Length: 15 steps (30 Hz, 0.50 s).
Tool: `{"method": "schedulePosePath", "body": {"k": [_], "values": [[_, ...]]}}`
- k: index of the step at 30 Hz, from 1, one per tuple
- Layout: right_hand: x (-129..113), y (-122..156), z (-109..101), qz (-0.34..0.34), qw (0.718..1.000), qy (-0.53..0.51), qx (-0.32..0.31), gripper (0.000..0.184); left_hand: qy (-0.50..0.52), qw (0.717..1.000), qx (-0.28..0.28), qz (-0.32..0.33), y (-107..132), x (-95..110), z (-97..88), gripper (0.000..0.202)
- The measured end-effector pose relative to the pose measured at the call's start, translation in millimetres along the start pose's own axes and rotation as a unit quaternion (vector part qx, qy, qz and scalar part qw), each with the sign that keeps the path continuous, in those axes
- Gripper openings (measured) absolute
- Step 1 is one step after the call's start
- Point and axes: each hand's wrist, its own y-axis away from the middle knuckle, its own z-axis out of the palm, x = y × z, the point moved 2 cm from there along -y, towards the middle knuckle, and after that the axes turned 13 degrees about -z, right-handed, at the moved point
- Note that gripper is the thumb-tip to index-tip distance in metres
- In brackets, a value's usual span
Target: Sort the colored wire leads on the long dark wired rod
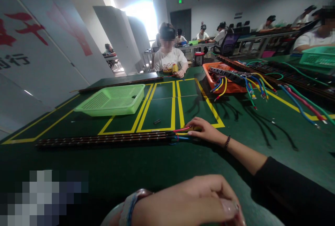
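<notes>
At the right end of a long dark busbar strip (104,139), my right hand (205,132) closes its fingers on a red wire (181,129). A blue wire (182,138) comes from the same end, just below those fingers. The strip lies flat on the green table, with rows of small light points along its bars. Close to the camera, my left hand (188,201) is curled, its thumb pressed towards the fingers. What it holds, if anything, I cannot make out. A small black piece (157,121) lies behind the strip.
Beyond the strip stands a light green basket (110,111) beside yellow tape lines. An orange basket (209,79) at the right holds strips with coloured cables hanging out. More cabled strips (300,79) lie farther right. A person (170,58) sits across the table; others work behind.
</notes>
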Motion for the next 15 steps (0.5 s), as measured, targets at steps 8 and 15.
{"method": "schedulePosePath", "body": {"k": [8,15], "values": [[-12.3,-4.9,11.9,-0.04,0.99,0.127,-0.056,0.048,-0.014,0.999,0.048,-0.02,-49.8,-9.7,-45.0,0.018],[-18.9,-10.2,17.7,0.028,0.992,0.11,-0.054,0.032,0.157,0.984,0.087,-0.012,-67.8,-16.4,-84.7,0.023]]}}
